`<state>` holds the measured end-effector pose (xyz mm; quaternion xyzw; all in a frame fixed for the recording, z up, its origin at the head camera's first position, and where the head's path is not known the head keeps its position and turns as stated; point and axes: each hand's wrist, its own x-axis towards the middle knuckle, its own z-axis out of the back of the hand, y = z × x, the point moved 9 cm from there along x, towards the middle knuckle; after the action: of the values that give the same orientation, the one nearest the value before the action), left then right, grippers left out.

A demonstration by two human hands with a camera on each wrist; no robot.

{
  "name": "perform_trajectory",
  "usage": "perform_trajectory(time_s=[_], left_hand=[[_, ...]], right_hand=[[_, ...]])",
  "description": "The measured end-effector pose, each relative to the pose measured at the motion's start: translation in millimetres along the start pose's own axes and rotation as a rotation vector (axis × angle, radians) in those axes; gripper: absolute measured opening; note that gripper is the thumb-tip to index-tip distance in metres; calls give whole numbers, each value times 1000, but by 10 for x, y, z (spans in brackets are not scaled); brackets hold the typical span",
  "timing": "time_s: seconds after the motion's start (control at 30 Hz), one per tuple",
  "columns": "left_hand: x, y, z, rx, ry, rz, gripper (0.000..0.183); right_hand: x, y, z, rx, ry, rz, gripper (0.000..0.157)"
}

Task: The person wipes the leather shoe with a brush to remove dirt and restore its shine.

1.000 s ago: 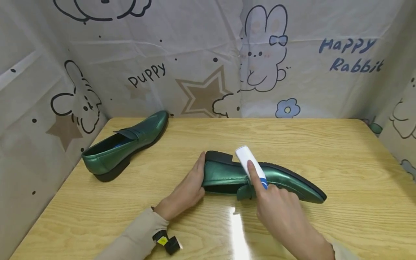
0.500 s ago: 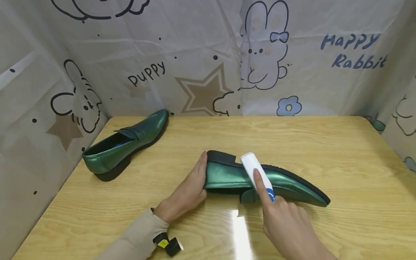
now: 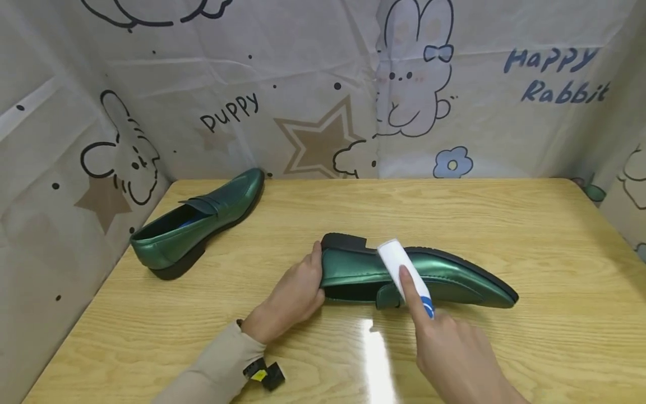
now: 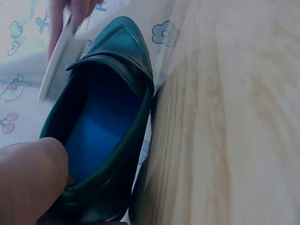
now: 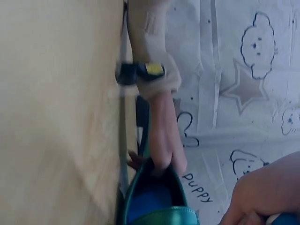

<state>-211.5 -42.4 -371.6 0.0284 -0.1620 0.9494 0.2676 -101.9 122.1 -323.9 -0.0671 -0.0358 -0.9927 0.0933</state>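
A green leather loafer (image 3: 353,266) lies on its side in the head view, with its black sole away from me and its toe to the right. My left hand (image 3: 295,292) grips it by the heel; in the left wrist view the thumb (image 4: 30,173) hooks over the rim beside the blue insole (image 4: 101,129). My right hand (image 3: 454,350) holds a white brush (image 3: 396,261) with a blue band, index finger stretched along its back. The pale bristles (image 4: 68,63) face the shoe's side near the strap.
A matching green loafer (image 3: 202,227) stands upright at the back left of the wooden table (image 3: 479,213). A printed cloth (image 3: 303,67) hangs behind and along both sides. On my left wrist sits a small black camera (image 3: 272,376).
The brush has slid slightly toward the toe and down from the sole edge. The held loafer has tilted a little, its toe shifting right. My left hand keeps its grip on the heel.
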Motion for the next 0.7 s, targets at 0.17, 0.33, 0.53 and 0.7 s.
perform_trajectory(time_s=[0.17, 0.33, 0.53, 0.7], left_hand=[[0, 6, 12, 11, 14, 20, 71], [9, -7, 17, 36, 9, 19, 70], [53, -32, 49, 66, 12, 25, 60], [91, -75, 103, 58, 39, 36, 43]], right_hand=[[-164, -48, -121, -3, 79, -40, 95], [15, 38, 69, 7, -131, 35, 93], [290, 81, 231, 9, -201, 98, 83], [385, -59, 259, 48, -97, 62, 78]])
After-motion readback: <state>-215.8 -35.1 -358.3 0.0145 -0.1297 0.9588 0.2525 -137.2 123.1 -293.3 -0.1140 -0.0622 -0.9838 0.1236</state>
